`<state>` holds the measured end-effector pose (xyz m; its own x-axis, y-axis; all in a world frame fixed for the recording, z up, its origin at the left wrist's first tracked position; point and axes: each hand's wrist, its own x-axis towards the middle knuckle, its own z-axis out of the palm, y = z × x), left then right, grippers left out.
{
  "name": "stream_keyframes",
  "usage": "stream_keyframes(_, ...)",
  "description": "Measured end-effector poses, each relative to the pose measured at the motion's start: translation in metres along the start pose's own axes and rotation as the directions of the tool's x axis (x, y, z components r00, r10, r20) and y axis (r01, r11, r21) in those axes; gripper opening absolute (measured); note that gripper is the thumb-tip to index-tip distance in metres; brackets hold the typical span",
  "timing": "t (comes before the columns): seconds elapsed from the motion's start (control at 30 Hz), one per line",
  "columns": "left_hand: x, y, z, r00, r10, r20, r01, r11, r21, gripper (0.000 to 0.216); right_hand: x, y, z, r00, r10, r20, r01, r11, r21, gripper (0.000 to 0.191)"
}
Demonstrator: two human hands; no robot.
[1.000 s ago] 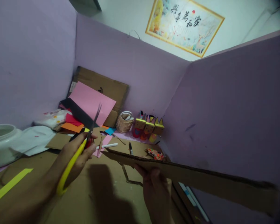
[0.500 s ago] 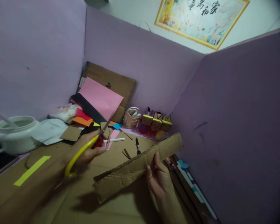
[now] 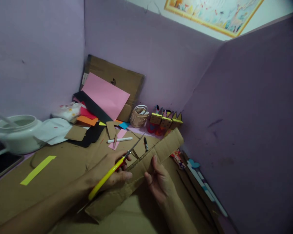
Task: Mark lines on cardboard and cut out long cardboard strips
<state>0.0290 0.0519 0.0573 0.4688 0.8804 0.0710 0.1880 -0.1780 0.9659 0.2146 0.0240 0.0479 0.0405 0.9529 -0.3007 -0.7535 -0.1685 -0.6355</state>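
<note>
My left hand (image 3: 100, 169) is closed around a pair of scissors (image 3: 104, 178) with yellow and red handles. Their blades point up and away, over the upper edge of a folded strip of brown cardboard (image 3: 169, 144). My right hand (image 3: 162, 183) pinches that strip near its middle, thumb on the near face, other fingers partly hidden. The strip slants from lower left to upper right above the tabletop. The left hand overlaps the strip's left half; whether it touches it, I cannot tell.
Beyond the strip lie a black marker (image 3: 146, 144) and a white pen (image 3: 119, 140). A yellow paper strip (image 3: 38, 170) and a white pot (image 3: 19, 138) are at left. Pink paper (image 3: 104, 96) leans at the back. Purple panels (image 3: 246, 97) enclose the table.
My left hand has brought the scissors rightward and down to the cardboard strip. The strip has shifted slightly left in my right hand's hold. The view has tipped a little downward.
</note>
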Motion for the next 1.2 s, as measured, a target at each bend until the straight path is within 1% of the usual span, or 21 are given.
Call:
stream_keyframes(0.17,-0.002,0.007,0.006,0.999,0.016,-0.035,-0.016,1.000,0.016,0.031,-0.003,0.003,0.002,0.998,0.003,0.059,-0.001,0.999,-0.034,0.033)
stream_keyframes(0.27,-0.003,0.006,0.007,0.999,0.004,-0.045,-0.004,1.000,0.004,0.033,-0.004,0.003,0.002,0.997,0.025,0.079,-0.021,0.999,-0.046,0.039)
stream_keyframes(0.4,-0.003,0.004,0.007,0.998,0.013,-0.063,-0.013,1.000,0.000,0.032,-0.002,0.003,-0.001,0.995,0.046,0.093,-0.039,0.997,-0.067,0.040)
stream_keyframes(0.6,-0.001,0.000,0.006,0.998,0.003,-0.055,-0.004,1.000,-0.013,0.032,-0.001,0.000,-0.001,0.994,0.015,0.104,0.002,0.986,-0.168,0.052)
stream_keyframes(0.8,0.001,-0.005,0.004,0.993,0.081,-0.087,-0.078,0.996,0.034,0.022,0.000,-0.002,-0.001,0.993,-0.006,0.117,0.039,0.958,-0.285,0.051)
stream_keyframes(0.9,0.004,-0.008,-0.001,0.982,0.118,-0.148,-0.104,0.990,0.096,0.022,0.003,-0.006,-0.004,0.997,-0.037,0.073,0.057,0.957,-0.283,0.044)
stream_keyframes(1.03,0.009,-0.010,-0.016,0.961,0.118,-0.249,-0.084,0.986,0.145,0.025,0.009,-0.015,-0.012,0.992,-0.110,-0.059,0.091,0.959,-0.267,0.030)
stream_keyframes(1.1,0.010,-0.009,-0.024,0.956,0.112,-0.270,-0.070,0.984,0.161,0.026,0.013,-0.017,-0.015,0.985,-0.123,-0.118,0.085,0.955,-0.283,0.026)
stream_keyframes(1.2,0.009,-0.006,-0.032,0.953,0.119,-0.279,-0.065,0.979,0.194,0.025,0.017,-0.016,-0.019,0.981,-0.110,-0.157,0.051,0.940,-0.338,0.024)
